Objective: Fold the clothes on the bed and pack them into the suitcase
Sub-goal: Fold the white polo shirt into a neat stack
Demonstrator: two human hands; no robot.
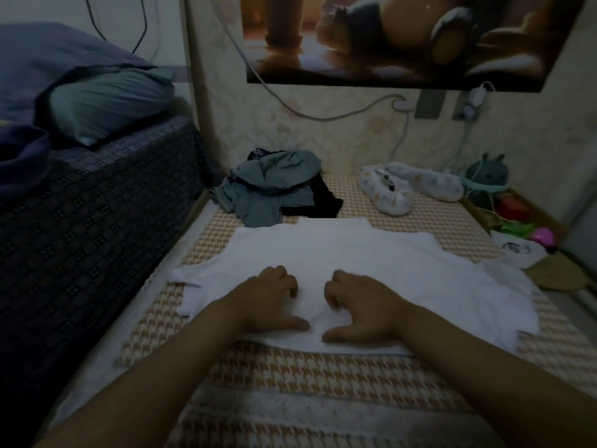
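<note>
A white T-shirt [371, 260] lies spread flat on the bed's houndstooth mat [316, 376]. My left hand [269, 299] and my right hand [358, 305] rest side by side on its near hem, fingers curled into the cloth and thumbs stretched toward each other. Behind the shirt sits a heap of grey-green clothes [271, 185] on top of a black garment [318, 202]. No suitcase is in view.
A dark patterned mattress [97, 205] with a blue pillow [106, 101] rises on the left. A pair of patterned slippers [407, 189], a green plush toy [487, 176] and small items lie at the right near the wall. Cables hang on the wall.
</note>
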